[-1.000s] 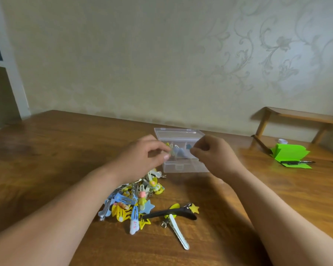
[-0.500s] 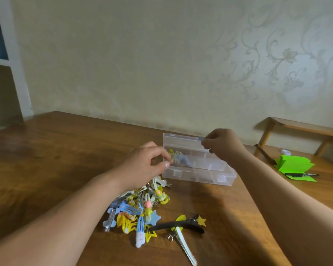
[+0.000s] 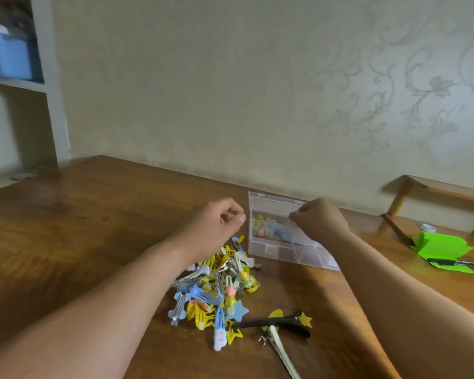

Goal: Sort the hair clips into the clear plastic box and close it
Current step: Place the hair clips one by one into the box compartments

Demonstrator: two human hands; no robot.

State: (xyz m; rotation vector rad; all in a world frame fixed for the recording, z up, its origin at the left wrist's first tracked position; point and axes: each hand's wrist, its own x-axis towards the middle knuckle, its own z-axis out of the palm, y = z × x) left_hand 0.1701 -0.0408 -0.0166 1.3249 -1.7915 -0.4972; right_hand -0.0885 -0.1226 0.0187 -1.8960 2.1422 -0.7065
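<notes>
Here the clear plastic box (image 3: 282,239) sits open on the wooden table (image 3: 93,220), between the hands. The right hand (image 3: 319,222) pinches at its left compartment, whether on anything is unclear. The left hand (image 3: 216,224), loosely curled and empty, hovers above the pile of hair clips (image 3: 216,291).

**Clips heaped, box open**

Clear plastic box (image 3: 285,250) lying flat on the desk (image 3: 93,228), lid raised at the far edge, divided into compartments. Leftmost compartment already stocked with a few clips (image 3: 266,228) in yellow, pink and blue. Just beside the near-left corner, a loose pile of hair clips (image 3: 216,291): yellow, blue, white and metal, tangled and overlapping. Nearer still, a long black clip (image 3: 277,322) lying crosswise, touching a slim white clip (image 3: 281,351) angled toward the front.
</notes>
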